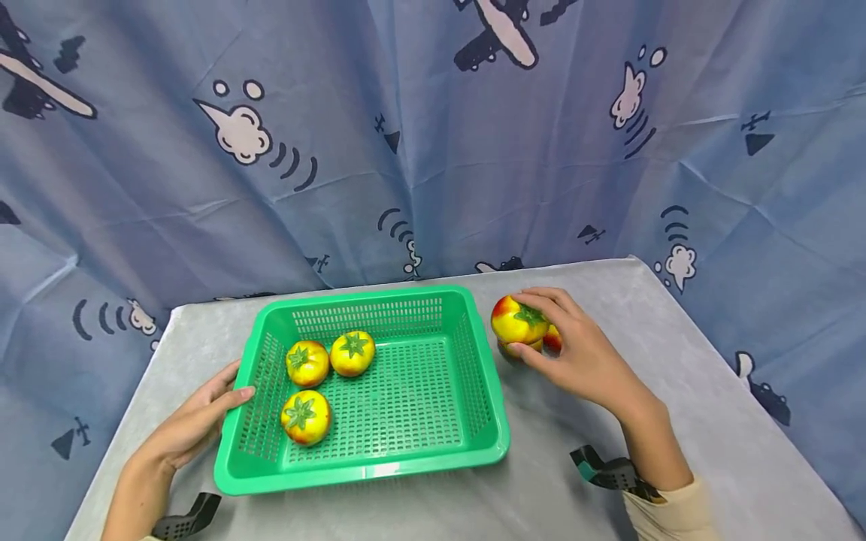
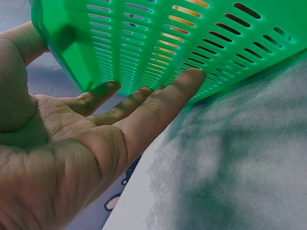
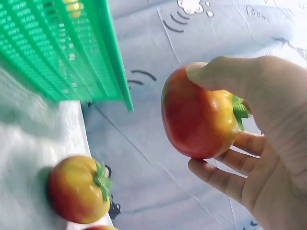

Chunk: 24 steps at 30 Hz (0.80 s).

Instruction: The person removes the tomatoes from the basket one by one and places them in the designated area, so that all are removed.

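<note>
Right hand pinches red-yellow fruit, left hand grips basket rim; fingertip hold on smooth skin could drop fruit onto tabletop.

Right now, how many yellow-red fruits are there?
6: three in the green basket, one in the right hand, two on the table; the hand may hide more.

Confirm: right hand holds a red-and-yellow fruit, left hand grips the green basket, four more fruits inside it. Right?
Not four: the head view shows three red-and-yellow fruits inside the green basket. The rest stands: the right hand holds another fruit, the left hand grips the basket.
</note>
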Each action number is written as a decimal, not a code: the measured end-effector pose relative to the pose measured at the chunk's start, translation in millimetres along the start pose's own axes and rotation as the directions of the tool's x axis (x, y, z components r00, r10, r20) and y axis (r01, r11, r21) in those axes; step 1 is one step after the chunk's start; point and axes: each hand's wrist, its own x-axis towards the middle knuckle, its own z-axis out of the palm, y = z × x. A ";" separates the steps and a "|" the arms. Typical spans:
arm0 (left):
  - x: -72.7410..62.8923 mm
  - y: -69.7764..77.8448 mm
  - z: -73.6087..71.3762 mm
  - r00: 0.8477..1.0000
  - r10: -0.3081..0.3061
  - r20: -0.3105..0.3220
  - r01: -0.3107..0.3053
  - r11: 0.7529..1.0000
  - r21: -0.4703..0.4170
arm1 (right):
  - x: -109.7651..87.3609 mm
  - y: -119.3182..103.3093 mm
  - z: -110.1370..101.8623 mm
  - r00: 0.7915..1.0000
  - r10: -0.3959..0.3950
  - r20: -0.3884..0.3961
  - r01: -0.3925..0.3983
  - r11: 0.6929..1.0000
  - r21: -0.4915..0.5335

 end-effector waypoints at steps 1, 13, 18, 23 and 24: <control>-0.6 -0.8 0.4 1.000 -0.004 0.007 0.004 1.000 -0.004 | -1.0 2.7 -1.1 1.000 0.007 -0.002 -0.007 1.000 -0.003; 2.8 0.4 -2.7 1.000 0.001 0.009 -0.001 1.000 -0.008 | -1.9 31.6 -11.3 0.998 0.063 -0.031 -0.064 0.998 -0.029; 2.9 0.3 -1.3 1.000 -0.010 0.006 0.010 1.000 -0.005 | -4.7 42.4 -12.5 0.996 0.083 -0.032 -0.084 0.996 -0.028; 2.0 1.3 0.0 1.000 -0.019 -0.013 0.019 1.000 0.014 | -4.9 51.5 -17.3 0.994 0.089 -0.056 -0.093 0.994 -0.063; 1.6 1.6 -0.2 1.000 -0.024 -0.019 0.024 1.000 0.014 | -5.0 53.3 -18.6 0.994 0.095 -0.060 -0.099 0.993 -0.068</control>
